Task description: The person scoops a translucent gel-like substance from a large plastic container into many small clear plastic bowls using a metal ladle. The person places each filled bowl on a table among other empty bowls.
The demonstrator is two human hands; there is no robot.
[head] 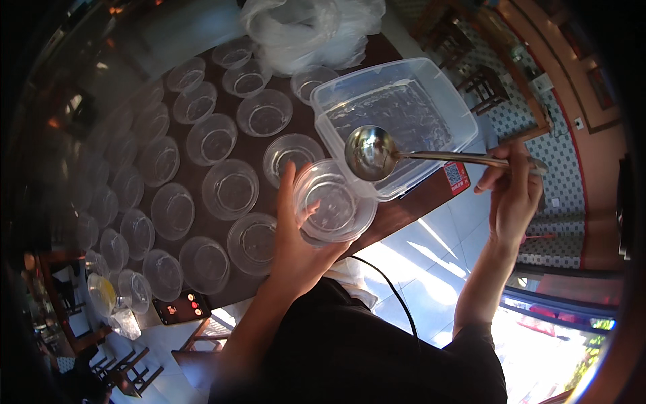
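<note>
My left hand [303, 252] grips a round clear plastic bowl [330, 202] by its side, near the table's front edge. In my right hand [512, 192] is the handle of a metal ladle [372, 153]; its round head hangs over the near left rim of a rectangular translucent plastic tub [454, 126], just right of the bowl. Clear, wet-looking contents lie in the tub. Several round clear plastic bowls [230, 189] stand in rows on the dark table [368, 235], left of my left hand.
Crumpled clear plastic bags [313, 35] lie at the table's far side. A smartphone [181, 307] with a lit screen lies near the left front corner, by a bowl with something yellow [107, 292]. A red card with a printed code [454, 178] is at the right edge. Wooden stools [482, 90] stand beyond.
</note>
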